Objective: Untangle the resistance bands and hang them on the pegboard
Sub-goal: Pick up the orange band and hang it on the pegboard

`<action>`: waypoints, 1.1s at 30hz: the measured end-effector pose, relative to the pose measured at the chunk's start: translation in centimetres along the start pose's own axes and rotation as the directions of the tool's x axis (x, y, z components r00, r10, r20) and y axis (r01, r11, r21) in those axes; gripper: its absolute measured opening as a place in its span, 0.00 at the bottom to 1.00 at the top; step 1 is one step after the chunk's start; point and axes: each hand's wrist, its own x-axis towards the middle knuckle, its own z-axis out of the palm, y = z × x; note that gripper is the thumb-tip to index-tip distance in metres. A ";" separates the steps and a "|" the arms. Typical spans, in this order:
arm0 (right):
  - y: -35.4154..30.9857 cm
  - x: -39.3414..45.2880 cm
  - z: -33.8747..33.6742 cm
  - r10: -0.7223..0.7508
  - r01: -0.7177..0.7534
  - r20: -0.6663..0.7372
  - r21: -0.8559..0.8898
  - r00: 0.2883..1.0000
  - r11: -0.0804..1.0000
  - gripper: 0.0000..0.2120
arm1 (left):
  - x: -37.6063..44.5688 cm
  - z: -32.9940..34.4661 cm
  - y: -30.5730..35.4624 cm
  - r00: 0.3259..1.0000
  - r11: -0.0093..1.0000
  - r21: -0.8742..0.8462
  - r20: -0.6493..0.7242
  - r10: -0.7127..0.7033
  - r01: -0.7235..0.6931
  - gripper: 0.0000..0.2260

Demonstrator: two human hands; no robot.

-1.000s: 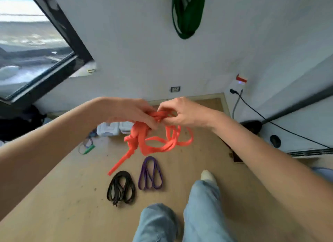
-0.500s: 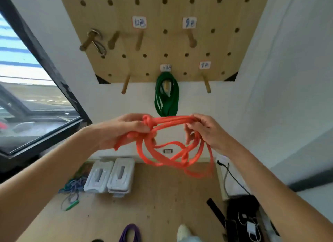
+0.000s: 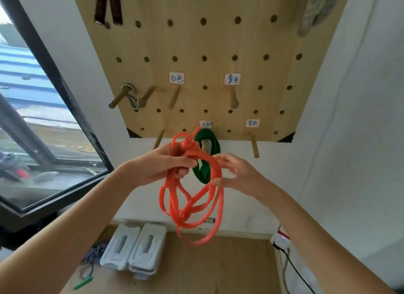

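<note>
Room: white walls fill the frame, with a dark-framed window [image 3: 43,123] at the left and a wooden floor [image 3: 196,267] at the bottom.
Pegboard: the wooden pegboard [image 3: 196,42] takes the upper centre of the frame; it has rows of round holes, several wooden pegs and four small white labels with handwriting that I cannot read.
Green band: a green band [image 3: 207,169] hangs on a peg at the lower centre of the board, partly behind the orange band.
Orange band: the tangled orange band [image 3: 192,206] is in the middle of the frame, in front of the wall just under the board; it has a knot [image 3: 189,146] at the top and many loops hang down from the two hands.
Left hand: the left hand [image 3: 161,164] grips the band just below the knot, with the fingers curled around several strands.
Right hand: the right hand [image 3: 236,173] is blurred; its thumb and fingers seem to pinch the strands at the right side of the bundle.
Other things on board: a metal ring [image 3: 129,94] hangs on a peg at the left, dark straps [image 3: 108,4] at the upper left, and a grey rope [image 3: 317,7] at the upper right.
Floor: two white plastic boxes [image 3: 133,250] stand side by side near the wall, with some thin cords [image 3: 91,258] to the left of them.
Lower right: a black cable [image 3: 293,267] runs down along the wall.
</note>
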 end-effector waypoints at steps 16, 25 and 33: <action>-7.8 12.6 -0.6 -0.047 0.082 -0.149 0.241 0.988 0.967 0.15 | 4.7 -10.6 3.8 0.865 0.894 0.401 -0.357 0.353 -0.199 0.08; -7.6 20.2 -0.3 -0.074 0.113 -0.328 0.103 0.942 0.988 0.16 | 10.6 -12.9 2.8 0.624 0.638 0.764 -0.453 0.637 -0.096 0.05; -7.3 22.8 -1.6 -0.259 0.177 -0.496 -0.207 0.829 0.962 0.09 | 13.8 -13.5 2.3 0.515 0.734 0.654 -0.572 0.638 -0.182 0.14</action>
